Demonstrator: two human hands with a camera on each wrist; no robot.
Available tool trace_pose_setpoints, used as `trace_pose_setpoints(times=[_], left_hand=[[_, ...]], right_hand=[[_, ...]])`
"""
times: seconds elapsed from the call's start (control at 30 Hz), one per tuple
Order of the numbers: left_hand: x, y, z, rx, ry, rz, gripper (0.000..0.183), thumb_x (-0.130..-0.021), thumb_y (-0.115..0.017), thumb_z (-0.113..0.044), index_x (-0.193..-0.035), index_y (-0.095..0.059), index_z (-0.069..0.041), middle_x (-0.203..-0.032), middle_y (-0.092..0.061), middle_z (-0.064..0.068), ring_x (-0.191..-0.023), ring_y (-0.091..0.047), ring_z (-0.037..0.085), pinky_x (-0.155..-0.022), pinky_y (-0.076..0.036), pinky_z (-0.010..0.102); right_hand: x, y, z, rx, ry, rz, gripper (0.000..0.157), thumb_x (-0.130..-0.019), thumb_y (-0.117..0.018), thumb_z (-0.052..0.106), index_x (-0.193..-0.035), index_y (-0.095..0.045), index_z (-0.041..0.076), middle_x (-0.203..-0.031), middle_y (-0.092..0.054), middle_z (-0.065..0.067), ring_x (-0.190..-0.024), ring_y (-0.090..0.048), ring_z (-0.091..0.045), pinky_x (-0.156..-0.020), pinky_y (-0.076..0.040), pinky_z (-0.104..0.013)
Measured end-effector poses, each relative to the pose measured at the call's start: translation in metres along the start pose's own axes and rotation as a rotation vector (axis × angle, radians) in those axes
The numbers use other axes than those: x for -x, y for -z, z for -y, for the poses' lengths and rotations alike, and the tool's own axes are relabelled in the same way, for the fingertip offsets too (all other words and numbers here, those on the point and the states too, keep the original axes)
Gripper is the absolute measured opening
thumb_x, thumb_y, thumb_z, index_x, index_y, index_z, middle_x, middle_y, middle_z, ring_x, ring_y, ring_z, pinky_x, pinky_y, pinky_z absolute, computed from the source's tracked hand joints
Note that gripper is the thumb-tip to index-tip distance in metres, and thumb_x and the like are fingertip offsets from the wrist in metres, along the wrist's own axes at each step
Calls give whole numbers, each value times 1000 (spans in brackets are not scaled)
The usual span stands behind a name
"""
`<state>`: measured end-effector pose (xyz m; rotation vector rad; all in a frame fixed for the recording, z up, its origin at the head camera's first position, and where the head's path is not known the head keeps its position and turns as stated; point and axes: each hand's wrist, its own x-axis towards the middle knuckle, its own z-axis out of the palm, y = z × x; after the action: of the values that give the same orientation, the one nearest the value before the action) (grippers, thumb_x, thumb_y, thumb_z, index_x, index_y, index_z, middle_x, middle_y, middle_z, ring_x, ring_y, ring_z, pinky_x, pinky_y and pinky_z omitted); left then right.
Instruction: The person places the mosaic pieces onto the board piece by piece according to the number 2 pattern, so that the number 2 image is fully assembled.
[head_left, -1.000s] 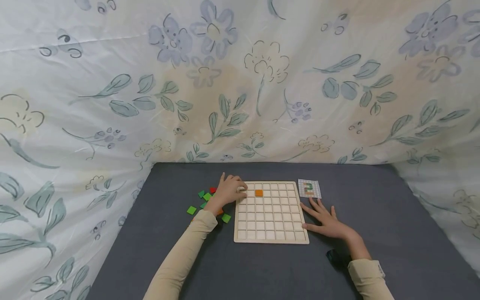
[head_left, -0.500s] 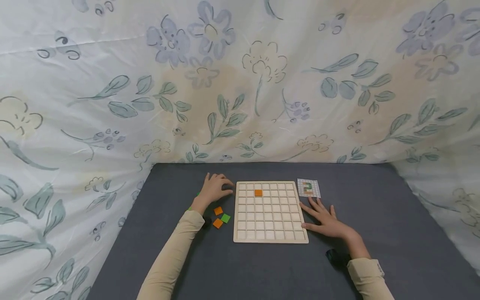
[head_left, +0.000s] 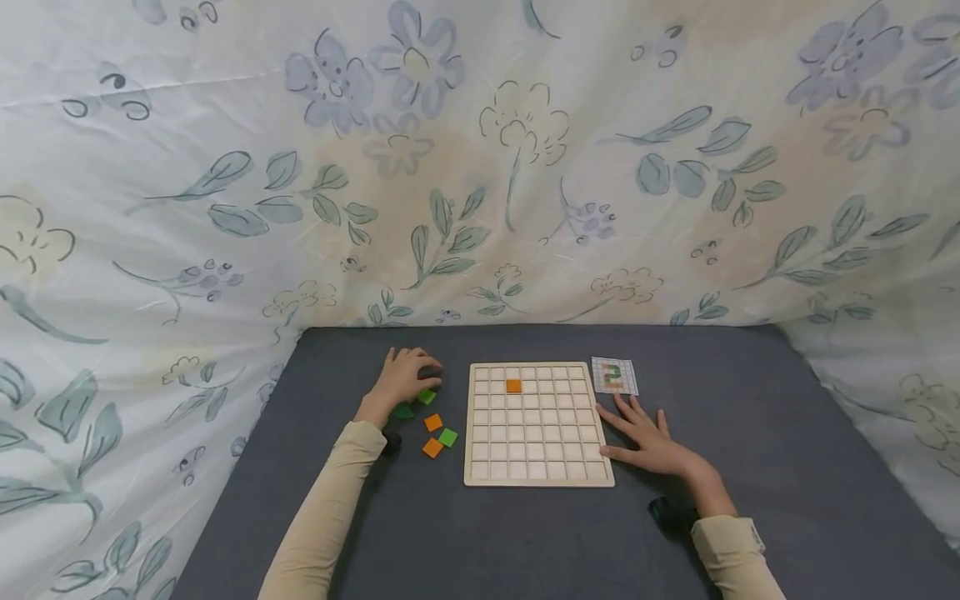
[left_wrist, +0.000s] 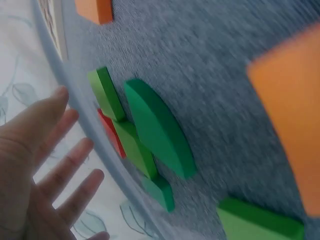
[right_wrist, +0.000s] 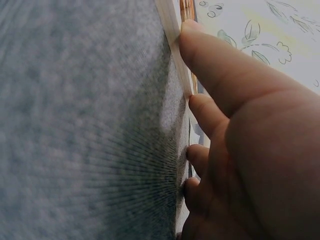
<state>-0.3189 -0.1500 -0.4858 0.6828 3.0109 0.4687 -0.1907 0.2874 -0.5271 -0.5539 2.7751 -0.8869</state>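
Note:
My left hand (head_left: 401, 381) hovers over a scatter of small tiles left of the board, fingers loosely bent and nothing between them. Below it in the left wrist view lie a curved-edged dark green piece (left_wrist: 159, 129), light green tiles (left_wrist: 134, 149), a teal-green tile (left_wrist: 159, 192) and a red tile (left_wrist: 112, 133). My right hand (head_left: 654, 439) is spread at the right edge of the pale wooden grid board (head_left: 540, 482), thumb and forefinger touching its side. One orange tile (head_left: 513, 386) sits in a cell of the board's second row.
Two orange tiles (head_left: 432, 448) and a light green tile (head_left: 447, 437) lie between the left arm and the board. A small printed card (head_left: 614, 376) with a coloured grid pattern lies beyond the right hand. Flowered cloth (head_left: 525, 167) hangs behind the dark grey table (head_left: 555, 550).
My left hand has moved left from the board's upper left corner to over the loose tiles, uncovering orange and green ones. The right hand stays at the board's edge.

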Motion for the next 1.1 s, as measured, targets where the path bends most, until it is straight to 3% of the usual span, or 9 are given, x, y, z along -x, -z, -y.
trace_pose_setpoints(times=[0.33,0.6,1.1], left_hand=[[10,1,17,27,-77,81,36,-84,-66,-38,-115,-66,-20,-120,-55,7,-117,-43,33,-107,-8,68],[16,6,20,30,-87,139,38,-84,-67,-36,-118,-65,-20,-122,-53,8,-121,-39,34,-108,-5,67],[16,6,24,24,-106,144,36,-81,-72,-27,-116,-66,-22,-122,-52,9,-120,-38,34,-108,-7,67]], right_hand=[[0,1,1,-1,-3,0,73,-86,-62,42,-146,-30,15,-153,-8,-23,-137,3,-49,-99,13,-72],[0,1,2,-4,-2,5,73,-87,-61,42,-146,-30,15,-153,-7,-23,-137,3,-48,-98,14,-72],[-1,2,1,-6,6,3,72,-87,-61,41,-147,-30,15,-153,-8,-24,-137,3,-49,-98,14,-73]])
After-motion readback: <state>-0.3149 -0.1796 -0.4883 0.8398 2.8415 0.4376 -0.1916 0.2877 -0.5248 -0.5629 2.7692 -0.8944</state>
